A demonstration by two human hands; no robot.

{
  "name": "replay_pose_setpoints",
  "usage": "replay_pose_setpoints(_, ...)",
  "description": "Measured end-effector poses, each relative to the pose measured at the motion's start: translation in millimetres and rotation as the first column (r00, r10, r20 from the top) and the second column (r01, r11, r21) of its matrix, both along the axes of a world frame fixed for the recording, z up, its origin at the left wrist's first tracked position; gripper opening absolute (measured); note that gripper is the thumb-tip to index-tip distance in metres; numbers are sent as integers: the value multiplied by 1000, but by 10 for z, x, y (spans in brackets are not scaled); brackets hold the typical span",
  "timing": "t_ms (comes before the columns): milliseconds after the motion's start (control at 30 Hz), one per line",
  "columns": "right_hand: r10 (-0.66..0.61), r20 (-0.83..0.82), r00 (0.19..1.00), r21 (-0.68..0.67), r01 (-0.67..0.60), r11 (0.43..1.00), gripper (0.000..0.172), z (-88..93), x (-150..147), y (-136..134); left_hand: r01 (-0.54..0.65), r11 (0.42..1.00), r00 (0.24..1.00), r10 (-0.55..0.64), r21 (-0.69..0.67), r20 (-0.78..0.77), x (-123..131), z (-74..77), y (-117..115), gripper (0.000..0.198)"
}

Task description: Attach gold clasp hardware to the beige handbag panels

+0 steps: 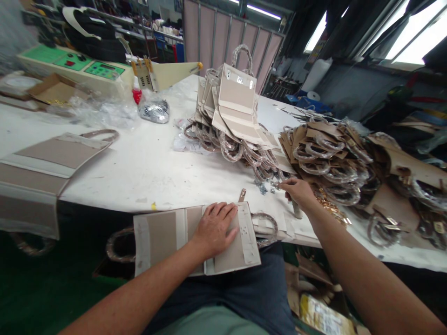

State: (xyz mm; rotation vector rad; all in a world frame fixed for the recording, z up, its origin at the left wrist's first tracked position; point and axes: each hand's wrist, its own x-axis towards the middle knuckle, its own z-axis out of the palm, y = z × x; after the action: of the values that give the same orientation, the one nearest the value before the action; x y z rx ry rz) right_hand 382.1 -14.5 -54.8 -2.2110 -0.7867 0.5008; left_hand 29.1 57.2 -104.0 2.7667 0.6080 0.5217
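A flat beige bag panel (153,239) with wrapped handles at both ends lies across the table's front edge and my lap. My left hand (217,228) rests on it, fingers spread, palm down. Over the table to the right, my right hand (296,190) pinches at a small pile of silver metal pieces (263,187); whether a piece is between the fingertips is too small to tell. Some grey object (297,210) shows below that hand. A gold metal clasp part (242,194) stands at the panel's far edge.
A stack of beige bag panels (237,100) stands mid-table. Brown panels with wrapped handles (324,153) are piled at right, beside gold hardware (331,209). Another panel (52,158) overhangs the left edge. A machine (87,67), plastic wrap and a red bottle (136,93) are behind.
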Motion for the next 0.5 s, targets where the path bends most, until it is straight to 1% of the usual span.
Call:
replay_pose_setpoints(100,-11,-22,1000,31,11,999,19,14,-35,42,-3,1000,1000,3,5,0,5,7,-4,58)
replay_pose_setpoints(233,9,-31,999,17,-8,1000,28,-1,-56,79,-10,1000,1000,10,7,6,11,9,-7,58)
replay_pose_setpoints(367,5,5,1000,-16,-5,1000,23,5,-40,53,0,1000,1000,0,9,-1,6,5,-4,57)
replay_pose_setpoints(500,-11,26,1000,-27,12,1000,22,72,-90,-68,-1,1000,1000,1,3,0,4,2,-3,58)
